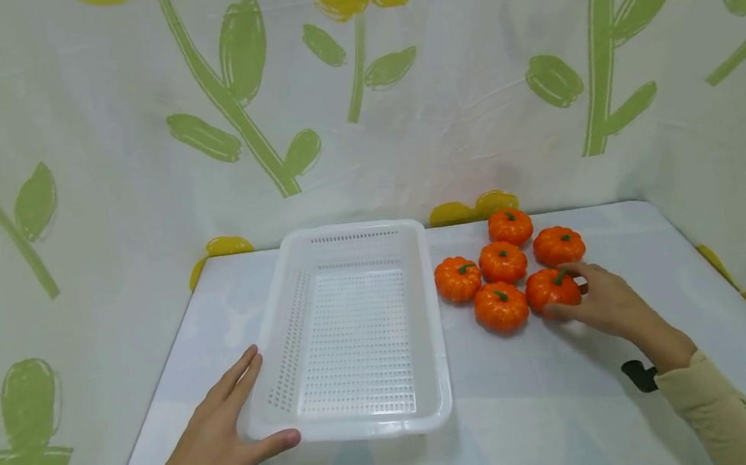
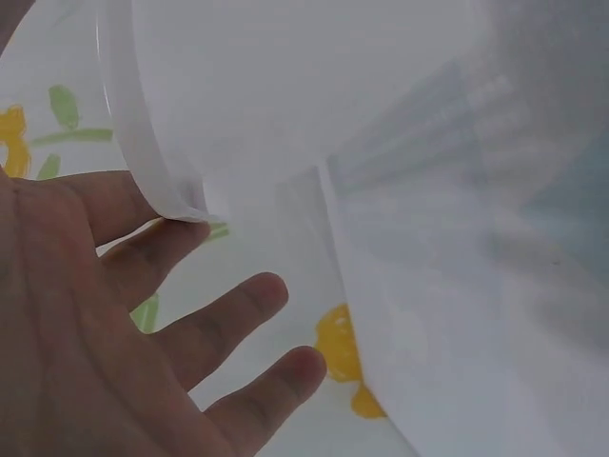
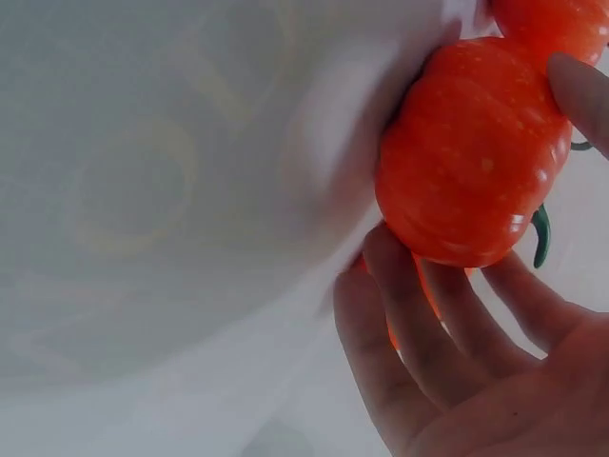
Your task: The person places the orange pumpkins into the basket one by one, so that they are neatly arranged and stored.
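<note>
A white perforated plastic basket (image 1: 437, 332) stands on the table with bare inner mesh. At its near left corner is my left hand (image 1: 213, 435), the fingers fairly straight along the rim and the thumb by the front edge. In the left wrist view two fingers (image 2: 157, 249) touch the underside of the basket rim (image 2: 143, 143). To the right, my right hand (image 1: 609, 304) grips a small orange toy pumpkin (image 1: 547, 292) with a green stem. The right wrist view shows that pumpkin (image 3: 471, 152) between the thumb and the curved fingers (image 3: 419, 328).
Several more orange pumpkins (image 1: 503, 262) cluster beside the basket, left of and behind the gripped one. The white table (image 1: 505, 417) ends in front of a hanging cloth (image 1: 472, 129) printed with yellow flowers and green leaves.
</note>
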